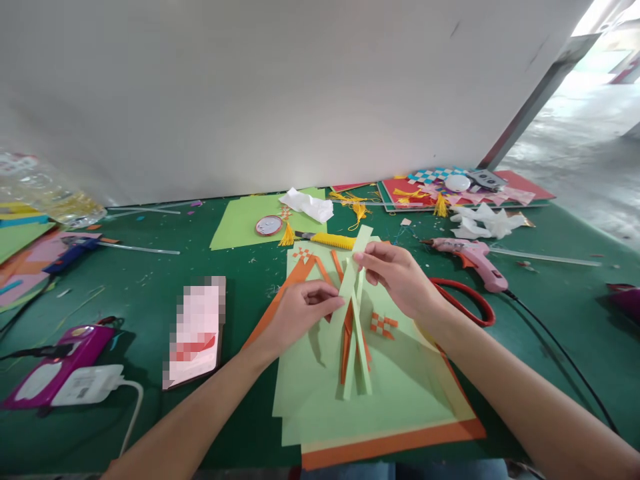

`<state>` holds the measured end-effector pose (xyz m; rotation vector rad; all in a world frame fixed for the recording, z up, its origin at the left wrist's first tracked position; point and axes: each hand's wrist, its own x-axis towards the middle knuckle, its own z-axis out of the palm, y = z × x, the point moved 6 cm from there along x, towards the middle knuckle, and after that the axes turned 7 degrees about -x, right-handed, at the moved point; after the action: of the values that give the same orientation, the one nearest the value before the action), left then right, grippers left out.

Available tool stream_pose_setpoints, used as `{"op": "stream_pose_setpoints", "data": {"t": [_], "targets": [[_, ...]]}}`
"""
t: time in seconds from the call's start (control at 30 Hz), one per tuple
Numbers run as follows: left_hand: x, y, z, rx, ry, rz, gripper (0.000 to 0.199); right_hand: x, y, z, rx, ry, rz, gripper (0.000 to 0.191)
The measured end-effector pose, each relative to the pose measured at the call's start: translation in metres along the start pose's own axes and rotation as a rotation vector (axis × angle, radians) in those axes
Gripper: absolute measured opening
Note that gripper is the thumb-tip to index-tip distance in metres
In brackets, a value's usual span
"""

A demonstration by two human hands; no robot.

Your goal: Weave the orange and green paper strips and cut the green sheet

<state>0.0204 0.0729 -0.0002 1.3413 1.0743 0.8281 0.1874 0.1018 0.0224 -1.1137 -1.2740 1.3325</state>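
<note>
Between my two hands is a pale green paper strip (356, 261), tilted up to the right. My left hand (311, 305) pinches its lower part, and my right hand (393, 272) pinches it near the top. Beneath it, several loose green strips (361, 360) and orange strips (345, 347) cross each other on a stack of light green paper sheets (320, 400). A small orange and white woven paper piece (384, 325) lies to the right of the strips. Another woven piece (303, 255) is at the stack's upper left.
A yellow utility knife (333, 241) lies behind the stack. Right of it are a pink glue gun (473, 257) with its cord and a red ring (485, 310). To the left are a phone (197, 333) and a purple power strip (75, 353). A grey wall panel (280, 100) stands behind.
</note>
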Motion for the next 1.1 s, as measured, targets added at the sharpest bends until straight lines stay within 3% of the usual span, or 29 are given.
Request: {"op": "stream_pose_setpoints", "data": {"t": [0.23, 0.4, 0.6, 0.67, 0.8, 0.97, 1.1], "targets": [[0.001, -0.003, 0.002, 0.055, -0.035, -0.034, 0.022, 0.001, -0.013, -0.029, 0.112, 0.109, -0.006, 0.028], [-0.002, -0.006, 0.01, 0.002, -0.185, -0.115, 0.024, 0.004, -0.014, -0.04, 0.276, 0.088, 0.047, 0.021], [-0.004, 0.004, 0.019, -0.312, -0.338, -0.035, 0.038, 0.0, 0.001, -0.01, 0.491, -0.074, 0.212, 0.015], [-0.002, 0.005, 0.019, -0.381, -0.314, -0.03, 0.043, -0.006, 0.01, 0.007, 0.545, -0.147, 0.288, 0.016], [0.001, -0.004, 0.013, -0.248, -0.187, -0.108, 0.039, -0.016, 0.022, 0.031, 0.547, -0.265, 0.363, 0.021], [-0.002, -0.009, 0.01, -0.189, -0.213, -0.213, 0.041, -0.017, 0.022, 0.034, 0.505, -0.299, 0.353, 0.023], [-0.004, -0.005, 0.01, -0.377, -0.23, -0.233, 0.033, -0.016, 0.016, 0.032, 0.477, -0.323, 0.304, 0.015]]}}
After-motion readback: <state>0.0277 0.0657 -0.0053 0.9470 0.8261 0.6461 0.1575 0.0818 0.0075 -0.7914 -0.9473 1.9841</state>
